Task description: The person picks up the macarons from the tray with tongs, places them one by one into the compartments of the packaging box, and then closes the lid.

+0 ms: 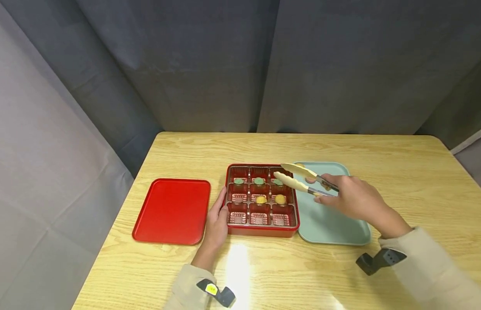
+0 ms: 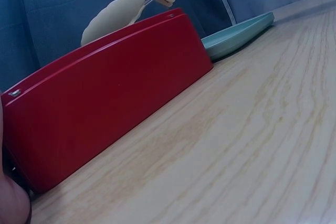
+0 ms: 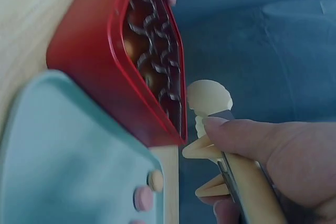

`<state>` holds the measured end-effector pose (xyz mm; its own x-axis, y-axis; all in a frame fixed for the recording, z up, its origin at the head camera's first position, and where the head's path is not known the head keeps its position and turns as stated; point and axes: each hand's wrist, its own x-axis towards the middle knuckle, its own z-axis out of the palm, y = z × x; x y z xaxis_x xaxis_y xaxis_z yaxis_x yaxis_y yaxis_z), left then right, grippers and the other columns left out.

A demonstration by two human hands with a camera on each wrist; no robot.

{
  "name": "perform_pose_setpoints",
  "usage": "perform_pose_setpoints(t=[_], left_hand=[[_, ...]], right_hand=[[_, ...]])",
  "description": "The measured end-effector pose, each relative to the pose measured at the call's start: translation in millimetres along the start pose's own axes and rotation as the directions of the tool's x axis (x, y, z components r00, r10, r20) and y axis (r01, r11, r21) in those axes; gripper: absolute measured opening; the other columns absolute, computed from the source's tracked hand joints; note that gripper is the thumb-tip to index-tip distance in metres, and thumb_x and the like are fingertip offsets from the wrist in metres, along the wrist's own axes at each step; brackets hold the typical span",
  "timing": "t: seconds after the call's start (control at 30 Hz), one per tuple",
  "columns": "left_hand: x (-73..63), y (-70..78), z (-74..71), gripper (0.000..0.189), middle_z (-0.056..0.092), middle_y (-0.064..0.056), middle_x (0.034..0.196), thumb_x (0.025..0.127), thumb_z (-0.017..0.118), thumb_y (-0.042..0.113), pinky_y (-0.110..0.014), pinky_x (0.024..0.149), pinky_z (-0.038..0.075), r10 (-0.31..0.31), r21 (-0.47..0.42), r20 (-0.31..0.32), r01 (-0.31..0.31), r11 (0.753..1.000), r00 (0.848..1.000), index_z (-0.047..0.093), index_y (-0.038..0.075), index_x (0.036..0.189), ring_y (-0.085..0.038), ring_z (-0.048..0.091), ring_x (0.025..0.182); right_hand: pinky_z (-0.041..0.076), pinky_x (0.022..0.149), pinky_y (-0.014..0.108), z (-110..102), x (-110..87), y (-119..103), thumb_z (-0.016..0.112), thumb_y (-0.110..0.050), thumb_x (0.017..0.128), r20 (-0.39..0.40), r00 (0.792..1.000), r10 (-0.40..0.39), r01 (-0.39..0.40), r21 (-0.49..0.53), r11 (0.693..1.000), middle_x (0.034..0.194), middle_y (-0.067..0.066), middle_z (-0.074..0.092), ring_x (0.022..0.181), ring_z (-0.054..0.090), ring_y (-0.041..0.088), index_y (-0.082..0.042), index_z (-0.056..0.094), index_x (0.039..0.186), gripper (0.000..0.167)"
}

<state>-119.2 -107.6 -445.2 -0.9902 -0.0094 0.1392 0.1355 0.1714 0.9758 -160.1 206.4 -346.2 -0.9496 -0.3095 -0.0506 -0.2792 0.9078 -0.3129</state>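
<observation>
In the head view a red box (image 1: pixel 263 231) has a grid of compartments. Three green macarons (image 1: pixel 259 181) fill its back row; two yellow macarons (image 1: pixel 280 199) sit in the middle and right cells of the middle row. My left hand (image 1: pixel 216 221) rests against the box's left wall, fingers straight along it. My right hand (image 1: pixel 354 198) grips a pair of tongs (image 1: pixel 290 181) with cream tips, held above the box's back right corner. The tips stand apart, and I see nothing between them. In the right wrist view, the thumb lies on the handle of the tongs.
A pale green tray (image 1: pixel 329 226) adjoins the box on the right, partly under my right hand. Pink (image 3: pixel 143 199) and tan macarons (image 3: pixel 156 180) lie near its far edge. A red tray (image 1: pixel 172 211) lies to the left. Grey curtains (image 1: pixel 224 64) hang behind the wooden table (image 1: pixel 411 172).
</observation>
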Motion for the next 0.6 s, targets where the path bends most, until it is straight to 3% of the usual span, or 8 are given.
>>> perform_pose_setpoints(t=[0.23, 0.6], left_hand=[[0.6, -0.2, 0.2, 0.052, 0.027, -0.012, 0.153, 0.097, 0.031, -0.003, -0.040, 0.116, 0.020, -0.007, -0.013, 0.000, 0.007, 1.000, 1.000, 0.027, 0.003, 0.148, -0.022, 0.021, 0.142], [0.5, 0.2, 0.5, 0.052, 0.026, -0.013, 0.153, 0.097, 0.031, -0.002, -0.041, 0.115, 0.020, -0.020, -0.019, 0.001, 0.020, 1.000, 1.000, 0.027, 0.004, 0.148, -0.023, 0.020, 0.142]], right_hand=[[0.036, 0.046, 0.030, -5.5, 6.1, 24.5, 0.070, -0.046, 0.080, -0.005, 0.996, 0.089, -0.089, 0.001, 0.996, 0.104, 0.026, 0.062, 0.072, 0.055, 0.026, -0.004, 0.050, 0.135, 0.072], [0.036, 0.046, 0.031, 6.1, 20.9, 47.3, 0.065, -0.058, 0.079, 0.078, 0.985, 0.155, -0.155, -0.002, 0.988, 0.101, 0.020, 0.062, 0.068, 0.052, 0.022, -0.006, 0.050, 0.135, 0.077]])
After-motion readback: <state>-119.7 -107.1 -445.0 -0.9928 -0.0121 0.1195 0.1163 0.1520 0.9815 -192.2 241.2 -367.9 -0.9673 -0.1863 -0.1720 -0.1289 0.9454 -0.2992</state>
